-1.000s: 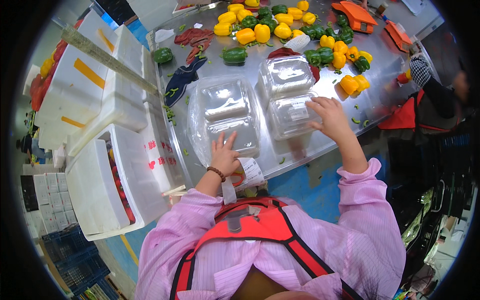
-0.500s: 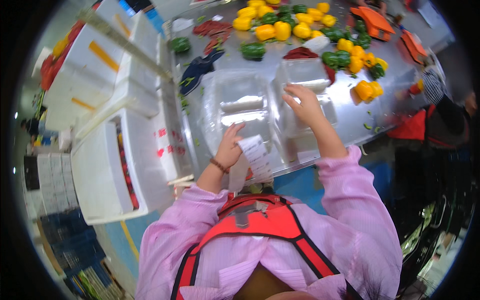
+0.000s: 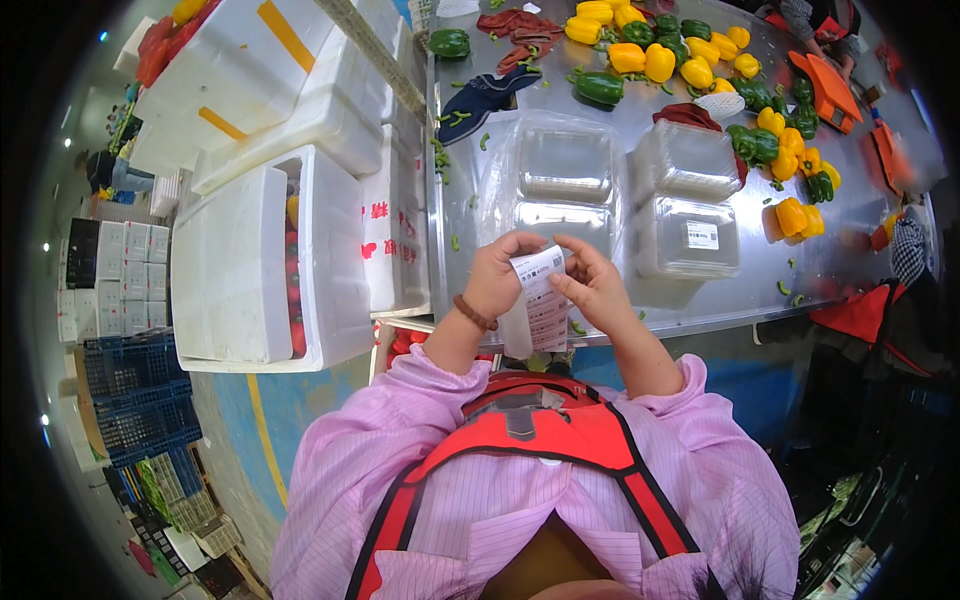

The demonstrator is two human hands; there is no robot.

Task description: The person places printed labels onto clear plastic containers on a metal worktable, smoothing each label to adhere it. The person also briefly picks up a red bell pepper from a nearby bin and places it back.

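Note:
My left hand (image 3: 496, 282) is closed on a folded strip of white printed labels (image 3: 541, 312), which hangs down in front of my apron. At the strip's upper right edge, my right hand (image 3: 598, 288) pinches with thumb and fingers. Beyond my hands, clear plastic boxes (image 3: 566, 168) sit in a bag on the metal table. To the right stand two more stacks of clear boxes (image 3: 688, 160). The nearer stack (image 3: 662, 240) bears a white label (image 3: 702, 235) on top.
Yellow peppers (image 3: 627, 58) and green peppers (image 3: 600, 88) lie across the table's far side. A dark blue cloth (image 3: 488, 103) and red cloths (image 3: 520, 35) rest there too. White foam boxes (image 3: 335, 260) stand at the left. Another person's arm (image 3: 848, 55) shows at far right.
My right hand has left the right box stack and joined my left at the label strip. A label now shows on the nearer right stack. The view has shifted.

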